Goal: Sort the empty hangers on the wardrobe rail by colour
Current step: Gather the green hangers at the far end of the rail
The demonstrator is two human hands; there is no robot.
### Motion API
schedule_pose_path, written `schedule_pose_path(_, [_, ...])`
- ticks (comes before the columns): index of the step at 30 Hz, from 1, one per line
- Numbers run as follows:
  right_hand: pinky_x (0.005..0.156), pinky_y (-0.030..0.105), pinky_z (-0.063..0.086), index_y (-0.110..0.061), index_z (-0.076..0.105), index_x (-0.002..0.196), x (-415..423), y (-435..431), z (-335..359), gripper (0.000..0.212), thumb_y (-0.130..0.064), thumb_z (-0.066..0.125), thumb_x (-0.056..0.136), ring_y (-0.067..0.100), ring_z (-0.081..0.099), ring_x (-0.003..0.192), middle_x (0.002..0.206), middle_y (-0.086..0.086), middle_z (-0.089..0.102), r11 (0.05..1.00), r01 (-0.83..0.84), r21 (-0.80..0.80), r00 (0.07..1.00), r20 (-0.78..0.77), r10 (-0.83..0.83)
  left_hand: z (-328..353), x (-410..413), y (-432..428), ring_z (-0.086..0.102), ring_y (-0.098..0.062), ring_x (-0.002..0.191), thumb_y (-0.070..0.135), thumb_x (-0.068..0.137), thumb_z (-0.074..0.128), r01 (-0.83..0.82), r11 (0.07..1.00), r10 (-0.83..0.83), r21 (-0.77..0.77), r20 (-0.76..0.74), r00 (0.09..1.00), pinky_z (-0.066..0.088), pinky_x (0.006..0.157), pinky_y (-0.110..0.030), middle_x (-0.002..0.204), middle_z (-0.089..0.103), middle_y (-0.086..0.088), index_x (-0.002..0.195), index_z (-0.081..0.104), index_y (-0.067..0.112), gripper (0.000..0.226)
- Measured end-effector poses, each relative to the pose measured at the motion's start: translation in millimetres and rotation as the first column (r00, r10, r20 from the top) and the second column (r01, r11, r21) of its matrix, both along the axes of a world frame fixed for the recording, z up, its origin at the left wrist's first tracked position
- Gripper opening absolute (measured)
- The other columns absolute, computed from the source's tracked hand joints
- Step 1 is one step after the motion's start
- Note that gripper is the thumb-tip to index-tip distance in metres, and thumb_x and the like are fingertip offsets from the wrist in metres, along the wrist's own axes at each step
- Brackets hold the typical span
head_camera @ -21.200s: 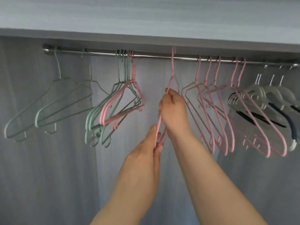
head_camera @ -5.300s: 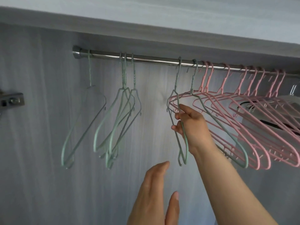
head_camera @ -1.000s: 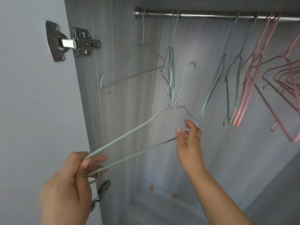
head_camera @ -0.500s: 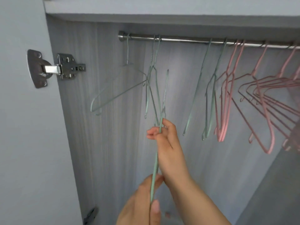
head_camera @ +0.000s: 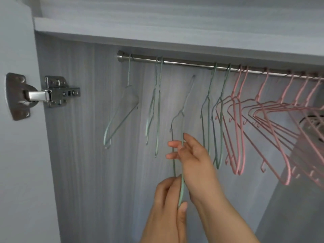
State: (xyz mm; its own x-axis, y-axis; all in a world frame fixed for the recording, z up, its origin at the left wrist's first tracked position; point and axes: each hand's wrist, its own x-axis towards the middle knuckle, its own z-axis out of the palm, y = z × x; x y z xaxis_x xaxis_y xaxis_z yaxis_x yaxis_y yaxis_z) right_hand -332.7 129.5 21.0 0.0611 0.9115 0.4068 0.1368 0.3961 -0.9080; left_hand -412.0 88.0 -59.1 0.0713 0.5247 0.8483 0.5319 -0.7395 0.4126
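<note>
A steel rail (head_camera: 184, 62) runs under the wardrobe shelf. I hold one loose green hanger (head_camera: 181, 120) upright below the rail, its hook a little under the bar and off it. My right hand (head_camera: 191, 155) grips its body and my left hand (head_camera: 168, 199) pinches its lower end. Green hangers hang at the rail's left: one (head_camera: 121, 116) by the rail end, a close pair (head_camera: 157, 106), and two more (head_camera: 213, 111) right of the held one. Several pink hangers (head_camera: 259, 120) fill the right part of the rail.
The wardrobe side wall (head_camera: 78, 155) carries a metal door hinge (head_camera: 52, 92) at the left, joined to the open door (head_camera: 15, 155). A shelf board (head_camera: 175, 32) sits just above the rail. A clear hanger with dark parts (head_camera: 313, 121) shows at the far right.
The view has tilted up. The held green hanger has risen, its hook closer to the rail between the green pair and the two greens. Both hands keep hold of it.
</note>
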Motion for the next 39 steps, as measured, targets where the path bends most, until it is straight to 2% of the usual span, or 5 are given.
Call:
schedule_pose_path(12, [0.060, 0.010, 0.047, -0.008, 0.033, 0.137, -21, 74, 54, 0.042, -0.001, 0.026, 0.096, 0.006, 0.050, 0.067, 0.097, 0.001, 0.055, 0.972, 0.225, 0.071, 0.966, -0.148, -0.213, 46, -12, 61, 0.056, 0.002, 0.099, 0.028, 0.095, 0.034, 0.111, 0.967, -0.092, -0.230, 0.093, 0.991, 0.042, 0.080, -0.007, 0.112, 0.062, 0.010, 0.130, 0.043, 0.030, 0.036])
schedule_pose_path(20, [0.068, 0.019, 0.051, -0.012, 0.024, 0.143, -22, 95, 32, 0.050, 0.000, 0.025, 0.094, 0.007, 0.053, 0.076, 0.114, 0.004, 0.055, 0.951, 0.304, -0.064, 0.934, -0.176, -0.311, 46, -55, 63, 0.046, -0.002, 0.112, 0.021, 0.084, 0.040, -0.123, 0.983, 0.108, 0.134, 0.116, 0.987, 0.028, 0.098, -0.006, 0.124, 0.047, 0.008, 0.122, 0.047, 0.020, 0.038])
schedule_pose_path(24, [0.110, 0.020, 0.007, -0.016, 0.006, 0.146, -32, 66, 21, 0.058, -0.017, 0.036, 0.096, 0.018, 0.007, 0.142, 0.156, 0.005, 0.000, 0.827, 0.512, 0.234, 0.729, 0.392, -0.562, 40, -57, 81, 0.036, -0.014, 0.122, 0.024, 0.083, 0.038, -0.212, 0.977, 0.212, 0.020, 0.004, 0.977, 0.015, 0.103, -0.018, 0.139, 0.043, -0.007, 0.133, 0.031, 0.012, 0.052])
schedule_pose_path(30, [0.101, 0.004, -0.006, -0.018, -0.007, 0.146, -87, 49, 24, 0.065, -0.010, 0.033, 0.095, 0.005, -0.001, 0.142, 0.157, -0.005, -0.005, 0.980, 0.133, 0.146, 0.859, 0.477, -0.188, 44, -58, 101, 0.048, -0.035, 0.117, 0.021, 0.088, 0.044, 0.003, 0.876, 0.075, -0.482, 0.141, 0.987, 0.032, 0.098, -0.030, 0.122, 0.053, -0.030, 0.112, 0.053, -0.010, 0.041])
schedule_pose_path(39, [0.062, 0.020, 0.045, -0.016, 0.028, 0.140, -94, 88, 21, 0.048, -0.002, 0.026, 0.095, 0.004, 0.052, 0.059, 0.086, -0.013, 0.055, 0.988, 0.152, 0.018, 0.985, -0.085, -0.150, 53, -72, 99, 0.057, 0.014, 0.071, -0.001, 0.085, 0.047, 0.049, 0.969, -0.006, -0.241, 0.176, 0.984, 0.042, 0.057, -0.004, 0.070, 0.056, 0.025, 0.120, 0.052, 0.023, 0.042])
